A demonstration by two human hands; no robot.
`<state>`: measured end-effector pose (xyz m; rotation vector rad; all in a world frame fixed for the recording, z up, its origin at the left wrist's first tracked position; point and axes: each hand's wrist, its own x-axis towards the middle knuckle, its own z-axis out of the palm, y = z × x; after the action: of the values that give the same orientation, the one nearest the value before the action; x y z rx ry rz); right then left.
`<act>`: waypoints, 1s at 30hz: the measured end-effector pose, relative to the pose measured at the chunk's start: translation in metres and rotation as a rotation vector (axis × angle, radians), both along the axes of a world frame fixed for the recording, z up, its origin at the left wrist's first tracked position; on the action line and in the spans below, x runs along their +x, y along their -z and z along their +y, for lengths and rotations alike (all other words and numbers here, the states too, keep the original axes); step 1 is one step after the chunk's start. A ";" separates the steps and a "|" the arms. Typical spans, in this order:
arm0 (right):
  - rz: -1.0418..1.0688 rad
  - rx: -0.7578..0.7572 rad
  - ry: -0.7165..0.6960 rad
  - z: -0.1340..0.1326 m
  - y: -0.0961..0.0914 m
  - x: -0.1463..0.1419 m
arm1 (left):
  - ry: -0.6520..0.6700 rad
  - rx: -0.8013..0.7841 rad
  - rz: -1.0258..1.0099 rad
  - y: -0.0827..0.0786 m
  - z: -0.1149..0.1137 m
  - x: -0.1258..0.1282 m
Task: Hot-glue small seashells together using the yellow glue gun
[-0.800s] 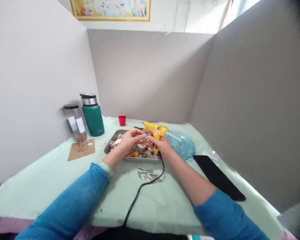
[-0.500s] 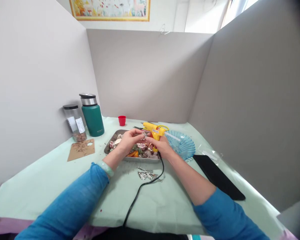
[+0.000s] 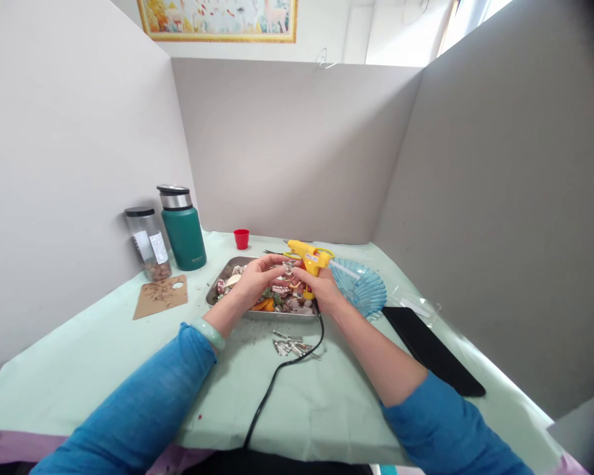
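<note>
Glue gun [image 3: 313, 258], one, clamped in the right hand [image 3: 323, 287]; left hand [image 3: 255, 277] pinches one small piece [image 3: 290, 266] above one tray [image 3: 281, 316].

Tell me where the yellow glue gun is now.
In the head view, just right of centre, the glue gun is in the right hand, near the right end of the tray, beside the blue dish.

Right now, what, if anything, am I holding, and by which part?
Your right hand grips the yellow plastic glue gun by its handle. A small pale piece sits at the fingertips of your left hand; its gripped part cannot be told.
</note>
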<state>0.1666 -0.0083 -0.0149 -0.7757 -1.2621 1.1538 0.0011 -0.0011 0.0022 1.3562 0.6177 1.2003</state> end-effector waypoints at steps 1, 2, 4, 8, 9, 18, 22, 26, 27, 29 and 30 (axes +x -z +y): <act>0.005 -0.003 0.001 0.000 0.000 0.000 | -0.004 0.002 -0.002 0.000 0.000 0.000; 0.010 -0.007 0.005 0.000 0.000 0.000 | -0.010 0.001 -0.005 0.000 -0.001 0.000; 0.015 -0.017 0.013 0.000 0.001 0.000 | -0.023 -0.003 -0.009 0.000 -0.001 0.000; -0.010 -0.018 0.018 -0.001 0.000 0.000 | -0.014 0.003 -0.003 0.000 -0.001 0.000; -0.021 -0.015 0.012 -0.001 0.000 0.000 | -0.012 0.005 -0.003 0.000 -0.001 0.000; 0.014 -0.012 -0.001 -0.003 -0.001 0.000 | -0.023 -0.040 -0.009 -0.003 -0.001 0.000; 0.017 -0.027 0.015 -0.003 -0.001 -0.001 | -0.034 -0.015 0.015 -0.002 -0.002 0.000; -0.011 -0.023 0.012 -0.002 0.000 0.000 | -0.028 0.016 0.015 -0.002 -0.002 0.000; -0.021 -0.018 0.008 -0.002 0.000 0.000 | -0.030 0.019 0.017 -0.002 -0.002 0.000; -0.030 -0.009 0.006 -0.002 0.000 -0.001 | -0.048 0.025 0.031 -0.001 -0.002 0.001; -0.028 -0.006 0.012 -0.003 -0.001 -0.001 | -0.065 0.029 0.042 -0.001 -0.002 0.001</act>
<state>0.1654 -0.0111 -0.0143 -0.8054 -1.2760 1.1405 0.0022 -0.0028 0.0030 1.3976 0.6812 1.2394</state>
